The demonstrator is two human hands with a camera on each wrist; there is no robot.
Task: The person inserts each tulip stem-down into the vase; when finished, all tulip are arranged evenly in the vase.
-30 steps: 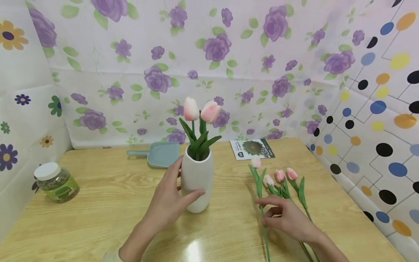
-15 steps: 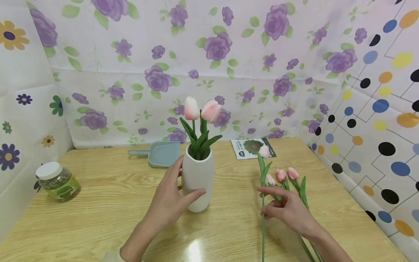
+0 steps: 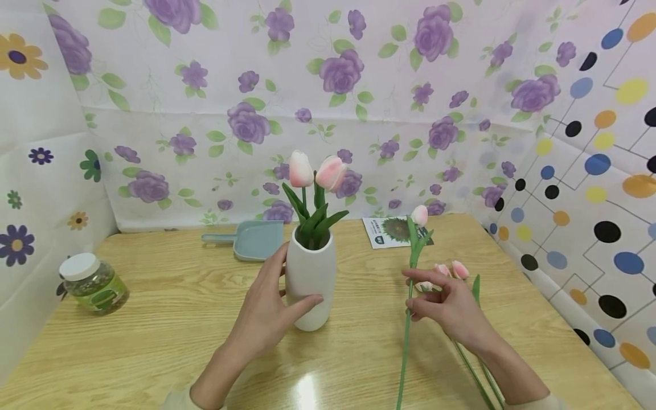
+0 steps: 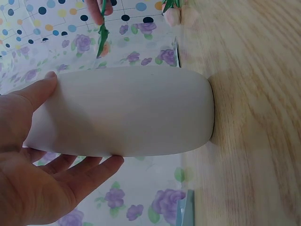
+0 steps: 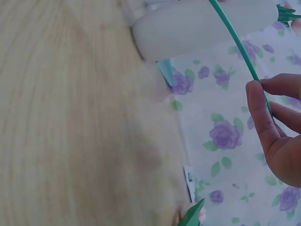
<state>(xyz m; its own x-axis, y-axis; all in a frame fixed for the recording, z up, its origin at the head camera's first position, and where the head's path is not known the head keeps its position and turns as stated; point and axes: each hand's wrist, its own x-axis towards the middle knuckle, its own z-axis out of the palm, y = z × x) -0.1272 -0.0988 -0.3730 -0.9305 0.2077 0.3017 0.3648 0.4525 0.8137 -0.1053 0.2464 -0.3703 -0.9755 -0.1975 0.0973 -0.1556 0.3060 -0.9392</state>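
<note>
The left hand [image 3: 269, 304] reaches from the near left, clamped on the white vase [image 3: 311, 276], thumb on its near face, fingers round its left side. The right hand [image 3: 453, 304], extended from the near right, pinches a pink tulip [image 3: 414, 250] by its stem, below the leaves. Right of the vase, this tulip is raised above the desk [image 3: 179, 319], bloom on the hand's far side.
</note>
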